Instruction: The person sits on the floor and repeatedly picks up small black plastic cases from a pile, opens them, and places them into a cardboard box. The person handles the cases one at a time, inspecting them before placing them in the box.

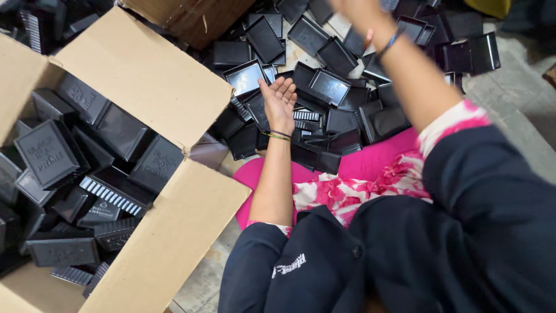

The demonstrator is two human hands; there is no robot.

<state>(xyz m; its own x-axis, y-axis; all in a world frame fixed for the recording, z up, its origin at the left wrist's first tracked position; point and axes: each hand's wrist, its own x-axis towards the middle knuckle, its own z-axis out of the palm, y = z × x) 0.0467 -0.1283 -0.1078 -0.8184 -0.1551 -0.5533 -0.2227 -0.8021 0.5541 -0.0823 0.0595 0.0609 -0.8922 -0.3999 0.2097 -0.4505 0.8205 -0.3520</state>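
From the head camera, looking down, the person sat on the floor with a heap of black trays [341, 98] spread from twelve o'clock round to two. The left hand [280, 104] hung palm-up over the near edge of that heap, fingers loosely spread, holding nothing – the closest piece was a shallow glossy tray [245, 77] just beside it at ten o'clock. A thin bangle [276, 135] sat at the wrist. The right hand [353, 7] reached to the top edge of the view at twelve o'clock and was mostly cut off, so I could not tell whether it was closed on anything; a wristband [389, 42] showed on that arm.

At nine o'clock stood an open cardboard box [145, 75], flaps out, already holding many matching dark lids [47, 152] and ribbed pieces tumbled together.

The trays looked like thin moulded plastic – light and stiff, I would judge, with smooth faces that could slip. The raised rim seemed the sensible place to take one, thumb on one long edge and fingers on the other. A pink cloth [370, 165] lay under the forearms at six o'clock.
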